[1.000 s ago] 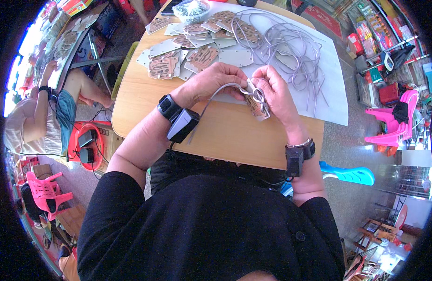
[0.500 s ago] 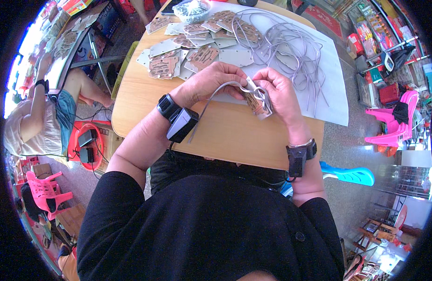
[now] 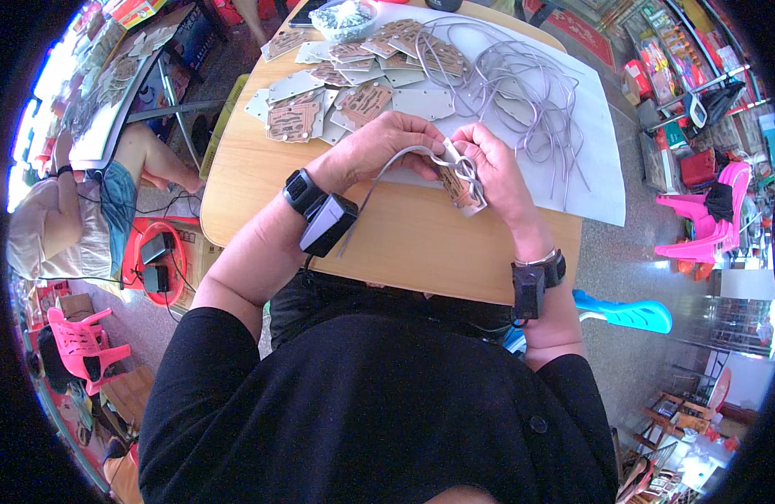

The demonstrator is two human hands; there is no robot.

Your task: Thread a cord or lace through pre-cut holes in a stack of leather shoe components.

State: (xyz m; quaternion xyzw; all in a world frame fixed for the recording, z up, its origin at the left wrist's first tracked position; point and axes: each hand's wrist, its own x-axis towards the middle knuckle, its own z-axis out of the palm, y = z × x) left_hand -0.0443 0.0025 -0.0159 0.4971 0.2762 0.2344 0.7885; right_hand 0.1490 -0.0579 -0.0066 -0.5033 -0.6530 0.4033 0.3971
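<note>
Over the near part of the table, my left hand (image 3: pixel 383 149) and my right hand (image 3: pixel 499 175) are closed around a small printed brown card (image 3: pixel 455 186). A flat grey cord (image 3: pixel 364 206) is looped around the card; its loose end curves down past my left wrist. My fingertips almost meet at the card's upper end, and the fingers partly hide where the cord crosses it. Just beyond my hands lie several similar cards (image 3: pixel 364 102), some showing a printed brown face and others a plain grey one. Right of them spreads a tangle of grey cords (image 3: pixel 530 101).
The wooden table (image 3: pixel 261 197) carries a white sheet (image 3: pixel 604 160) under the cords. At its far edge stands a clear tub (image 3: pixel 344 21) of small pale pieces. Another person (image 3: pixel 64 210) sits at a table on the left. A pink chair (image 3: pixel 713 218) stands to the right.
My right hand has shifted slightly left, and the card has tilted a little with it. My left hand stays nearly still. The person at the left has moved an arm.
</note>
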